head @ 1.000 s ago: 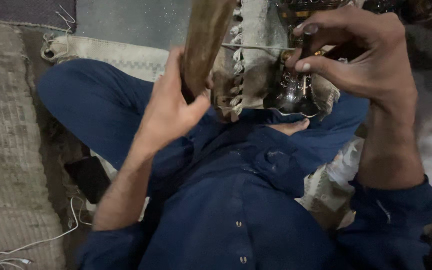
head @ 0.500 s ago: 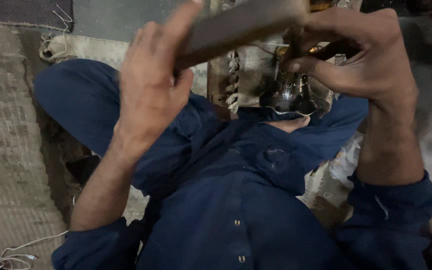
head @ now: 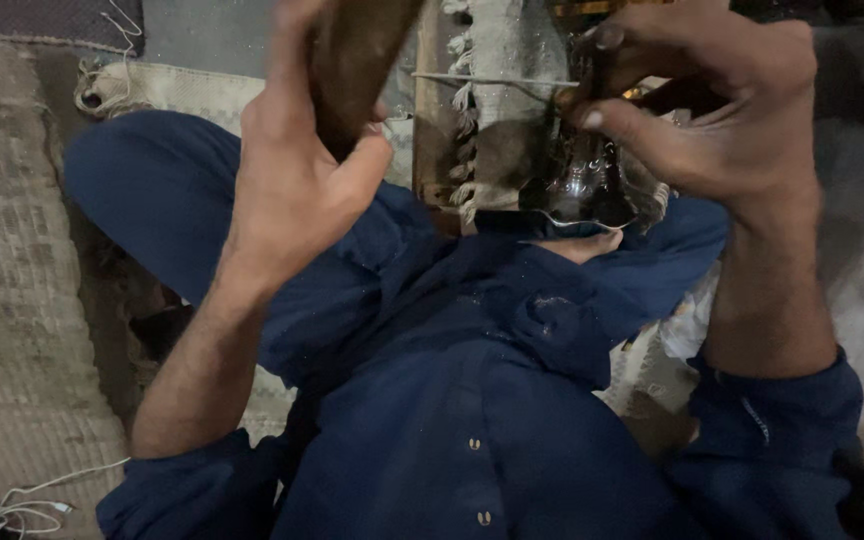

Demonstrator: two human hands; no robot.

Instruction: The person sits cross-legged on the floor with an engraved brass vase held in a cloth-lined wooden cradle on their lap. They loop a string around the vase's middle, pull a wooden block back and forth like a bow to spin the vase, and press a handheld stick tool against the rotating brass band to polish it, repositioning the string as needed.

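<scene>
left hand (head: 297, 190) clenched around a brown wooden block (head: 357, 60), right hand (head: 722, 110) pinching a shiny metal vessel (head: 587, 185)

- Shirt (head: 472, 420) and trousers (head: 152, 190): plain dark blue
- Wooden block (head: 357, 60): dull brown
- Metal piece (head: 582, 185): shiny dark silver
- Mat (head: 12, 300): beige, woven ribbed pattern
- Cable (head: 22, 497): white

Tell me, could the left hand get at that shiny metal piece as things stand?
Probably not right away. The left hand is wrapped around a brown wooden block, and the right hand already covers the top of the metal piece. The gap between them looks open.
</scene>
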